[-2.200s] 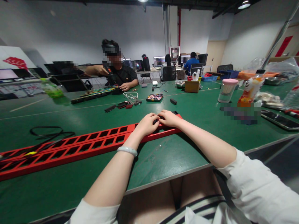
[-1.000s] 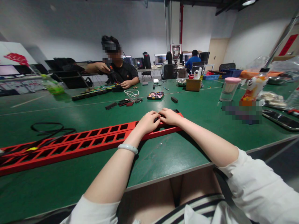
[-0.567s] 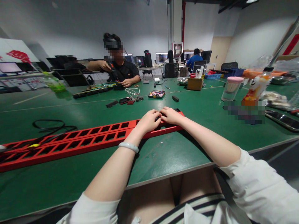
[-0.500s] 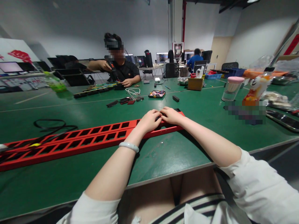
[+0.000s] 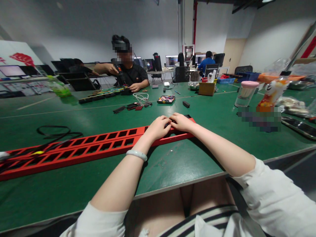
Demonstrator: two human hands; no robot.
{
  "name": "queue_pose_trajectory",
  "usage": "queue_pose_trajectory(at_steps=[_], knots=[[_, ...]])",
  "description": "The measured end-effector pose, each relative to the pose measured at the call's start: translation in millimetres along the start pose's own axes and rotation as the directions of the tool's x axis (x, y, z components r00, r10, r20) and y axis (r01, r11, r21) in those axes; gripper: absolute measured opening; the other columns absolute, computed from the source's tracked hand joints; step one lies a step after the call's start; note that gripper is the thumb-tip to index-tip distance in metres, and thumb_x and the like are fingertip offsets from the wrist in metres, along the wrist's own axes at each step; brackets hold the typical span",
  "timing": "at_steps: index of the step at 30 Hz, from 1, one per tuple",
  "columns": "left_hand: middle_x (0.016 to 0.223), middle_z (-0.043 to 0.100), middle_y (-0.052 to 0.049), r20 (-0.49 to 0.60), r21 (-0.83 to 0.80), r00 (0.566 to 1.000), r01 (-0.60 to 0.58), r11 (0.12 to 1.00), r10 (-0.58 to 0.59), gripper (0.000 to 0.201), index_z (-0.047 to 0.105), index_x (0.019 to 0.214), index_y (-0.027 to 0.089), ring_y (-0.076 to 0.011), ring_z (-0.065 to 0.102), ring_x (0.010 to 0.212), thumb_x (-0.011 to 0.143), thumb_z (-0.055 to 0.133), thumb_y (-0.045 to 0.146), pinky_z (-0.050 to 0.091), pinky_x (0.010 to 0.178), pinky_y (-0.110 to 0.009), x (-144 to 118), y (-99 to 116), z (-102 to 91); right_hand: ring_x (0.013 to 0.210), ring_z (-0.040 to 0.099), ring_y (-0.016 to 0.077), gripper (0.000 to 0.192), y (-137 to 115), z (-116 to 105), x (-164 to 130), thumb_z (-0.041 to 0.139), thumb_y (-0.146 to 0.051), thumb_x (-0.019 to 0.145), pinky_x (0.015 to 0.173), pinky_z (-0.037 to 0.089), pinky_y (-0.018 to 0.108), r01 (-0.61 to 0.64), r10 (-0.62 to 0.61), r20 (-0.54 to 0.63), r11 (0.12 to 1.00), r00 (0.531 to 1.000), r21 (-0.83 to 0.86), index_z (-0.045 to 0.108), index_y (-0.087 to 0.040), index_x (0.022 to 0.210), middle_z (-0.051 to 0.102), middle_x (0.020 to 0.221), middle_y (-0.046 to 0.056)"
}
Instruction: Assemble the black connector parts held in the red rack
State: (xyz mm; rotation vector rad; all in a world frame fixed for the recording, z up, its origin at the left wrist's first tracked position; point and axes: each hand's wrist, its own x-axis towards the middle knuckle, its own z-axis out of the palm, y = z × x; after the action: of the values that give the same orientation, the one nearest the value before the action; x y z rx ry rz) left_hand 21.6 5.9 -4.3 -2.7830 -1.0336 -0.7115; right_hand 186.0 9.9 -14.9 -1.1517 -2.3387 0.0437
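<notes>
Red slotted rail (image 5: 93,148) runs across the near part of the green counter (image 5: 209,115), with both hands at its right end. Left hand (image 5: 158,127) and right hand (image 5: 181,122) curl together over a small dark part (image 5: 169,125), can't tell if either grip's actually clamped on it. No readable writing; the label by the orange bottle (image 5: 270,93) far right is blurred.

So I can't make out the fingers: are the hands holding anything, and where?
Both hands rest on the red slotted rail at its right end; a grip cannot be told.
</notes>
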Motion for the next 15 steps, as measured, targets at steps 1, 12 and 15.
queue_pose_trajectory(at_steps=[1, 12, 15], knots=[[0.096, 0.055, -0.006, 0.002, 0.002, 1.0, 0.001, 1.0, -0.001, 0.023, 0.06, 0.094, 0.018, -0.0194, 0.051, 0.094, 0.08, 0.044, 0.026, 0.04, 0.087, -0.034, 0.0, 0.1, -0.1, 0.086, 0.05, 0.0144, 0.023, 0.1, 0.1, 0.0, 0.043, -0.024, 0.082, 0.078, 0.037, 0.024, 0.001, -0.001, -0.001, 1.0, 1.0, 0.003, 0.059, -0.011, 0.094, 0.054, 0.088, 0.008], [0.098, 0.055, -0.006, 0.001, 0.002, 1.0, 0.003, 1.0, -0.003, 0.023, 0.06, 0.095, 0.019, -0.0192, 0.051, 0.094, 0.08, 0.044, 0.025, 0.04, 0.088, -0.034, -0.7, 1.5, -1.2, 0.086, 0.05, 0.0144, 0.023, -0.1, -0.7, -0.3, 0.043, -0.023, 0.082, 0.078, 0.037, 0.024, 0.001, -0.001, 0.005, 1.0, 1.0, 0.008, 0.058, -0.01, 0.095, 0.054, 0.089, 0.008], [0.097, 0.055, -0.006, 0.0, 0.006, 1.0, -0.004, 1.0, 0.004, 0.023, 0.06, 0.095, 0.018, -0.0193, 0.051, 0.094, 0.08, 0.044, 0.025, 0.04, 0.088, -0.034, -0.3, 0.8, -0.6, 0.086, 0.05, 0.0142, 0.024, -0.2, -0.9, -0.2, 0.043, -0.023, 0.082, 0.078, 0.037, 0.024, -0.002, 0.002, 0.007, 1.0, 1.0, 0.003, 0.058, -0.01, 0.095, 0.054, 0.089, 0.008]])
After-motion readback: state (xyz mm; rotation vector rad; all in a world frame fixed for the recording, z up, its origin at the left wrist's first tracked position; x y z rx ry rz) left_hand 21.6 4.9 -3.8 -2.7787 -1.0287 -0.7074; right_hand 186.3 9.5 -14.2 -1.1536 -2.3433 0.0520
